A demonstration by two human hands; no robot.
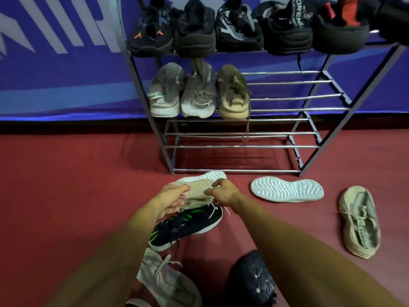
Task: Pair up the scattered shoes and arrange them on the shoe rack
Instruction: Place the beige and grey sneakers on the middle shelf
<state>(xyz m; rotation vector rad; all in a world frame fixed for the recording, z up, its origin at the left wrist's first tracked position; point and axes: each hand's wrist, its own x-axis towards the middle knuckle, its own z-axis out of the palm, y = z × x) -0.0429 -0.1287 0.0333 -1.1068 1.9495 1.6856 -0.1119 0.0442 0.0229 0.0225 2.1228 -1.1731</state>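
Both my hands hold a beige knit shoe with a white sole (200, 187) just above the floor in front of the shoe rack (327, 82). My left hand (171, 199) grips its near side and my right hand (223, 192) pinches its upper edge. Under it lies a black shoe with green stripes (188, 226). The rack's top shelf carries several dark shoes (194, 29). On the middle shelf's left stand two grey shoes (166, 91) and a tan shoe (233, 94).
On the red floor lie a white-soled shoe turned sole up (286, 189), a beige shoe on its side (359, 221) at the right, a grey-white shoe (164, 280) and a black shoe (252, 280) near me. The rack's bottom shelf is bare bars.
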